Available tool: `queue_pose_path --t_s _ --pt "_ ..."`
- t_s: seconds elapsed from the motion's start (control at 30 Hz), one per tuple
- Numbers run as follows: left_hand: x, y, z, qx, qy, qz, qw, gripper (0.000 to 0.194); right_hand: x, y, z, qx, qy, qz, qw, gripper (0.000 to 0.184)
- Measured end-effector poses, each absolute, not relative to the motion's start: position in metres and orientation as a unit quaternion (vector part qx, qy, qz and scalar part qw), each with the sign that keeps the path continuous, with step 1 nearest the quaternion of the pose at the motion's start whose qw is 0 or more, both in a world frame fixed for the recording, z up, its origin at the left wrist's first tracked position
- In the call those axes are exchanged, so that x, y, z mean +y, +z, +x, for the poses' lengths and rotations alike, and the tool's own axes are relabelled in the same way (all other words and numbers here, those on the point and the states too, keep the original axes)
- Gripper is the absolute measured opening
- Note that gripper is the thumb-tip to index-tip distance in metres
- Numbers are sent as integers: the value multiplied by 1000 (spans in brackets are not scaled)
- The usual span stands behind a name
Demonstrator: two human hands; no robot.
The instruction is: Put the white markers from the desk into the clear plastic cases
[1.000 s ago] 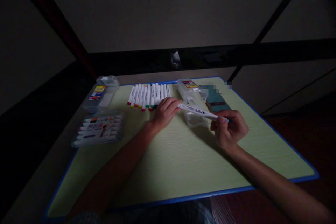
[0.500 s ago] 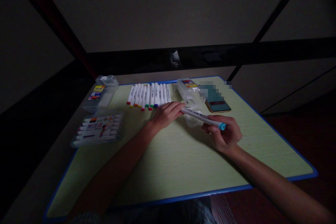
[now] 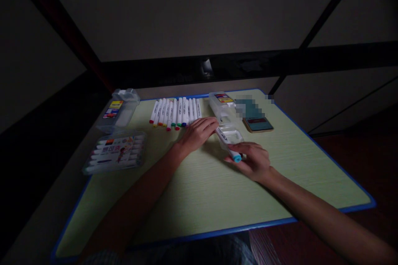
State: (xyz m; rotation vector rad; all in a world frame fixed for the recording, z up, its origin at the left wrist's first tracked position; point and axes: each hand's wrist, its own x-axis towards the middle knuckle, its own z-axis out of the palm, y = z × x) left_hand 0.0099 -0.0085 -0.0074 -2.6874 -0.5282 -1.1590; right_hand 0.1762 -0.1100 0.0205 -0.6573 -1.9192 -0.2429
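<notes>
A white marker (image 3: 224,138) with a light blue end slants between my two hands. My right hand (image 3: 253,161) grips it near the blue end, thumb below and fingers above. At the far end of the marker, the fingers of my left hand (image 3: 199,132) are pressed together around its tip, partly hiding it. Just behind the marker lies an open clear plastic case (image 3: 238,136), its lid half tilted up toward the back. To the left of it, a row of white markers (image 3: 179,112) with coloured ends lies side by side, the nearest partly covered by my left hand.
A closed clear case of markers (image 3: 115,153) lies at the table's left edge, overhanging it slightly. Behind it stands an open clear case (image 3: 120,112). A phone (image 3: 258,124) lies at the right back. The table (image 3: 199,198) has a blue rim, with a wall panel behind.
My right hand has moved left and toward me, swinging the marker from nearly sideways to pointing at me, so its blue end shows. My left hand has stayed nearly in place.
</notes>
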Motion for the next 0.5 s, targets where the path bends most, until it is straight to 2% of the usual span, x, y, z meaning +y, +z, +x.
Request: queue_pose_path --t_s 0.5 --pt "-13 -3 9 -98 -433 -884 146 16 -113 33 184 -823 -147 -223 501 21"
